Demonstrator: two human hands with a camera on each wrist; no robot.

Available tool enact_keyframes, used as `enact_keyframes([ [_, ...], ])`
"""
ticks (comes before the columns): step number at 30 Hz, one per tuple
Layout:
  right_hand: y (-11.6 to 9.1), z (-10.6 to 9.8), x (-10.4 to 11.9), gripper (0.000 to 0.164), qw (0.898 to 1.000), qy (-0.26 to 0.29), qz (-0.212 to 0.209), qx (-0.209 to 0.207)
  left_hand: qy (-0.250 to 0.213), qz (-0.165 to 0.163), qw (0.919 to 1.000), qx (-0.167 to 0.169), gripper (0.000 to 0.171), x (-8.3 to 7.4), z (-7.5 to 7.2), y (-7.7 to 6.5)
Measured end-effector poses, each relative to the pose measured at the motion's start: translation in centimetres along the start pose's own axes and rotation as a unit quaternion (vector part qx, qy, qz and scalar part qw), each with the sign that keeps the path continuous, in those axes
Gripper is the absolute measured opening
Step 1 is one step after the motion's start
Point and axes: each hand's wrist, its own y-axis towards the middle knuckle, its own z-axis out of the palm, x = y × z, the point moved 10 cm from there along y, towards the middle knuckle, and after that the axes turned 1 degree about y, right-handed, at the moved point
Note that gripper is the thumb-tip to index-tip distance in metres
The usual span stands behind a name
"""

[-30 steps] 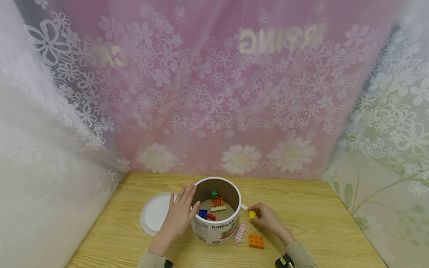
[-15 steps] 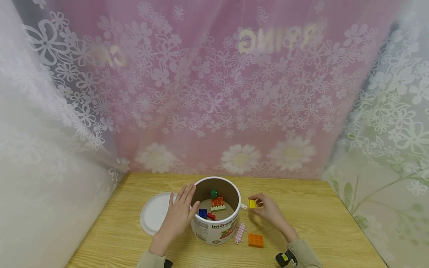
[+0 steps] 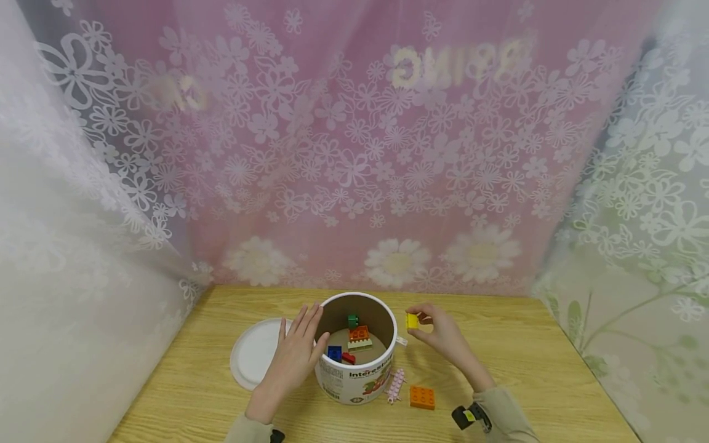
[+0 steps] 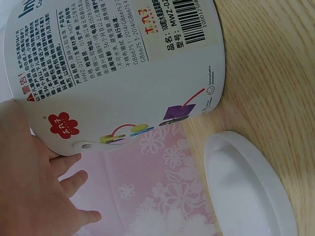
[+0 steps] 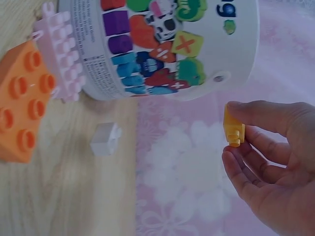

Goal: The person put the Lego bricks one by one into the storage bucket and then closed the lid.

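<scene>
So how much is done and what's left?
Seemingly done: green block, orange-red block, cream block, blue block and red piece lie inside the tub. In hand: the right grip pinches the yellow block outside the tub. Probably left: the white block, pink piece and six-stud orange block on the table; the lid is off.

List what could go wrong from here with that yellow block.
1. The right hand holds the small yellow block only by thumb and fingertips, so it might slip and land outside the bucket.
2. The bucket's wall stands close beside that hand; a sideways move could bump it.
3. If the bucket shifts, it could push the nearby pink piece.
</scene>
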Motion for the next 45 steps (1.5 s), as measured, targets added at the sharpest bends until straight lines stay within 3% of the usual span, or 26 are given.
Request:
enact_keyframes([
  [30, 2.2, -0.5, 6.1, 0.041, 0.998, 0.006, -0.060, -0.011, -0.001, 0.001, 1.0000, -0.001, 0.062, -0.2, -0.1, 0.1],
  [45, 3.9, 2.6, 8.4, 0.037, 0.996, 0.047, -0.065, 0.032, -0.003, 0.000, 1.0000, 0.001, 0.061, -0.3, -0.1, 0.2],
])
